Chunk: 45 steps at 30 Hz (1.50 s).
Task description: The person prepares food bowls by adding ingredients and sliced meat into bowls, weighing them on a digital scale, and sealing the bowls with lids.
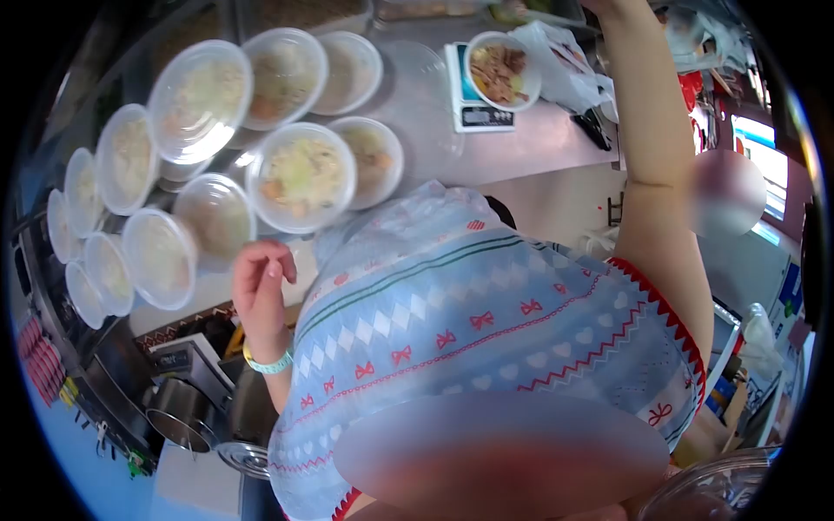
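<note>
My left hand (pixel 261 276), with a pale bracelet at the wrist, is at the apron's left side, just below the near tubs. Its fingers are loosely curled, and nothing shows in them. Close to it are a clear-lidded tub of pale food with orange bits (pixel 301 178) and a lidded tub of broth (pixel 215 221). My right arm stretches up the right side. Only a sliver of my right hand (pixel 599 4) shows at the top edge, its fingers out of frame. Below and left of it, an uncovered bowl of meat pieces (pixel 501 73) sits on a digital scale (pixel 486 119).
Several more lidded tubs (pixel 200 100) fill the counter's left side, some stacked. Food trays (pixel 304 13) line the back. A plastic bag (pixel 565 65) lies right of the scale. Metal pots (pixel 182 412) stand lower left. My blue patterned apron (pixel 460 321) fills the middle.
</note>
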Motion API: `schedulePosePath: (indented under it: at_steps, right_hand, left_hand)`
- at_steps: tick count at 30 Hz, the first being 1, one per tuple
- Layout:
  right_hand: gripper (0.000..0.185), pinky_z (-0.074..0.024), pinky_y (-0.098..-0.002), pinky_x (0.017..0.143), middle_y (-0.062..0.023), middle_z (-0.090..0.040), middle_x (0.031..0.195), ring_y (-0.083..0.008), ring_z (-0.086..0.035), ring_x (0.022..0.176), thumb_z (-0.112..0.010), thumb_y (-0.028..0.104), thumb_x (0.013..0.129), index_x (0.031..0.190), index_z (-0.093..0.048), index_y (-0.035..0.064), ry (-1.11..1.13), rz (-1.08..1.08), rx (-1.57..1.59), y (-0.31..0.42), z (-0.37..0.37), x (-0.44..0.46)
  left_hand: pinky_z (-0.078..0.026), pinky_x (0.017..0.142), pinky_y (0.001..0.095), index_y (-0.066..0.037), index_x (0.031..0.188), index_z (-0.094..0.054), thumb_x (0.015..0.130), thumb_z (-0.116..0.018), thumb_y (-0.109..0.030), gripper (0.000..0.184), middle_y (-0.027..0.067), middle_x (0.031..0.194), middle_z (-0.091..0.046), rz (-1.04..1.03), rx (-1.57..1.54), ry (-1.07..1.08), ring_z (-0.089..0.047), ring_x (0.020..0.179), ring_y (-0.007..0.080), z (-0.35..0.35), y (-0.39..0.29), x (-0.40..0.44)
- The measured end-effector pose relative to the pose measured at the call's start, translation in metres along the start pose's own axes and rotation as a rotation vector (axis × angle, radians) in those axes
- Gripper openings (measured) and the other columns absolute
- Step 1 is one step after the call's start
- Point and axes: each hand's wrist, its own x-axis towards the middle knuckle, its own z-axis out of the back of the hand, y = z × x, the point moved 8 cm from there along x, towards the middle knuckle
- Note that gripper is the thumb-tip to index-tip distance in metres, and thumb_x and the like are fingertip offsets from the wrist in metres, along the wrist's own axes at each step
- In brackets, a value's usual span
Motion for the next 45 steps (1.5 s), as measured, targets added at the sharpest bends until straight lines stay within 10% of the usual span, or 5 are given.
schedulePosePath:
  at_steps: [11, 26, 42, 45]
  right_hand:
    - [0.016, -0.0492, -0.0238, 0.068, -0.0047, -0.066, 0.09, -0.0093, -0.061, 0.079, -0.062, 0.015, 0.09, 0.096, -0.06, 0.0008, -0.131, -0.311, -0.233, -0.164, 0.127, -0.146]
    - [0.032, -0.0506, -0.0397, 0.077, -0.0196, -0.065, 0.094, -0.0334, -0.063, 0.088, -0.068, 0.019, 0.077, 0.105, -0.065, 0.0031, 0.087, 0.092, -0.854, -0.262, 0.089, -0.128]
    - [0.021, -0.0524, -0.0315, 0.07, -0.0128, -0.069, 0.087, -0.0178, -0.065, 0.076, -0.063, 0.011, 0.082, 0.101, -0.067, 0.0016, -0.089, -0.231, -0.554, -0.231, 0.111, -0.141]
    - [0.016, -0.0517, -0.027, 0.067, -0.0071, -0.068, 0.083, -0.0127, -0.063, 0.075, -0.058, 0.007, 0.087, 0.099, -0.066, 0.0002, -0.18, -0.33, -0.067, -0.226, 0.115, -0.145]
  left_hand:
    - [-0.037, 0.062, 0.0245, -0.002, 0.106, -0.054, 0.096, -0.047, -0.011, 0.015, 0.0025, 0.08, -0.048, 0.021, 0.051, 0.058, -0.044, 0.072, 0.0111, -0.167, 0.057, 0.026]
    - [-0.038, 0.062, 0.0236, -0.002, 0.107, -0.054, 0.096, -0.047, -0.009, 0.015, 0.0025, 0.079, -0.048, 0.065, 0.031, -0.023, -0.044, 0.071, 0.0104, -0.208, 0.083, 0.012]
    - [-0.037, 0.063, 0.0212, -0.001, 0.108, -0.057, 0.095, -0.047, -0.007, 0.018, 0.0008, 0.077, -0.05, 0.105, 0.011, -0.063, -0.045, 0.068, 0.0083, -0.209, 0.093, 0.013]
    - [-0.037, 0.063, 0.0217, -0.002, 0.107, -0.057, 0.095, -0.047, -0.007, 0.017, 0.001, 0.076, -0.05, 0.111, -0.029, -0.063, -0.045, 0.068, 0.0088, -0.205, 0.099, 0.017]
